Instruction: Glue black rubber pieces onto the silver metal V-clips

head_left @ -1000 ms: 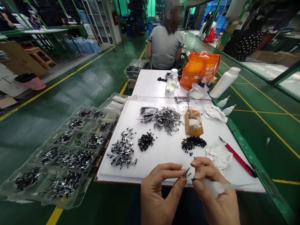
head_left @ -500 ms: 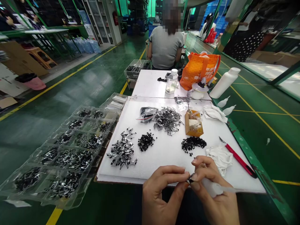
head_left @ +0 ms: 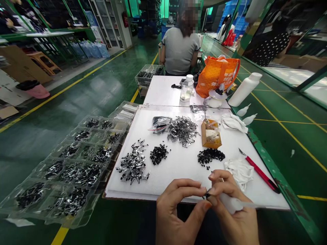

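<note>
At the table's front edge, my left hand (head_left: 178, 207) pinches a tiny black part (head_left: 207, 195) together with my right hand (head_left: 233, 204). The right hand also has a white translucent squeeze bottle (head_left: 231, 203) in its palm, its thin tip pointing right. Beyond the hands lie a pile of small black pieces (head_left: 211, 157) and another black pile (head_left: 158, 154). Silver and black clips (head_left: 133, 166) are heaped at the left, with more metal clips (head_left: 182, 131) farther back. A crumpled white cloth (head_left: 240, 173) is just past my right hand.
A red-handled knife (head_left: 262, 174) lies along the right edge. Behind are a yellow box (head_left: 211, 133), a white bottle (head_left: 245, 89), a clear jar (head_left: 187, 89) and an orange bag (head_left: 217, 76). Compartment trays (head_left: 74, 170) stand left; a person (head_left: 181, 51) sits ahead.
My left thumb has shifted slightly right and down, and the black part between the fingertips has turned a little. The standing person at the far right has leaned.
</note>
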The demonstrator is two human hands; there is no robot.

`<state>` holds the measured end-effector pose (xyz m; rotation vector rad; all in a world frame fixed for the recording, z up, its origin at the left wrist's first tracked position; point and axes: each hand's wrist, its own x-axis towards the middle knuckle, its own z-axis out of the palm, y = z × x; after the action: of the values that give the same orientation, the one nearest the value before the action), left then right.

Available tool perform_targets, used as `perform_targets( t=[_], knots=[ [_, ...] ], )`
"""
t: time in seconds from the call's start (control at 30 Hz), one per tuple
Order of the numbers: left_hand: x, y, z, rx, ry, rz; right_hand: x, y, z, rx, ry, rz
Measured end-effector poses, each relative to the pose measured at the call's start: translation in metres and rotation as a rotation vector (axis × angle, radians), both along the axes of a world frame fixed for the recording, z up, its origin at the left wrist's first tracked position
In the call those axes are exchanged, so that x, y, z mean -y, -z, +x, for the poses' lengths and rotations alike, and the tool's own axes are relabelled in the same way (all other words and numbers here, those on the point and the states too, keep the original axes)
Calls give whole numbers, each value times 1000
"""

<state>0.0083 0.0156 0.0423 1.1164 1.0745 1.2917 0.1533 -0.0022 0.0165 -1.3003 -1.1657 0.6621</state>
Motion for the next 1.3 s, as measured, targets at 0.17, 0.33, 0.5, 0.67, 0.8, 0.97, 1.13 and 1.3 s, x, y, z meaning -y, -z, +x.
perform_targets(
  t=[0.17,0.33,0.5,0.67,0.8,0.97,1.13,1.3],
  knots=[
    [-2,2,2,64,14,-86,3,4,-1,-33,-13,7],
    [-3,3,2,66,34,-146,2,5,-3,-105,-4,5],
    [-4,0,0,44,39,-166,1,10,-5,-195,14,-25],
    [-4,0,2,40,26,-189,2,12,-8,-283,30,-72],
    [-7,4,3,82,-40,-253,-15,18,6,-224,76,-107],
    [-14,7,-2,221,-100,-407,-73,28,58,-30,346,-135],
    [-17,5,-8,418,-46,-517,-124,23,91,283,290,-138],
    [-16,3,-11,493,-35,-584,-127,10,91,433,339,-45]
  ],
)
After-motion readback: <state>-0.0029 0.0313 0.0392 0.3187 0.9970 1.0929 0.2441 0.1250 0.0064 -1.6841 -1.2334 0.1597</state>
